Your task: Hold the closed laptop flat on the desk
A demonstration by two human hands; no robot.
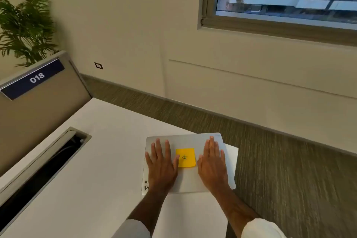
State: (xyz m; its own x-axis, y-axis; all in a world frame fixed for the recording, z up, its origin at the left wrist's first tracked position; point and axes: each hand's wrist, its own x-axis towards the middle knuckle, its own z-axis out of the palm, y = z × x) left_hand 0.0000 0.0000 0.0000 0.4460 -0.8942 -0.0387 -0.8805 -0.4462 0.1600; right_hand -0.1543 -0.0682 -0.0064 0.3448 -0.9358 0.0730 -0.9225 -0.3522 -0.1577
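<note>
A closed silver laptop (pixel 185 177) lies flat on the white counter (pixel 96 179), near its right corner, and its far right corner reaches a little over the counter edge. Both hands rest flat on the lid with straight, slightly spread fingers, and they hold nothing. The left hand (pixel 161 164) lies on the left part of the lid and the right hand (pixel 211 162) on the right part. Between them a yellow sticky note (pixel 185 157) is stuck on the lid, with one handwritten mark on it; the left thumb touches its left edge. A dark sticker (pixel 146 186) shows at the near left corner of the laptop, partly hidden by the left wrist. A long cable slot (pixel 44 168) is cut in the counter on the left, and behind it stands a panel with the sign 018 (pixel 36 77)
</note>
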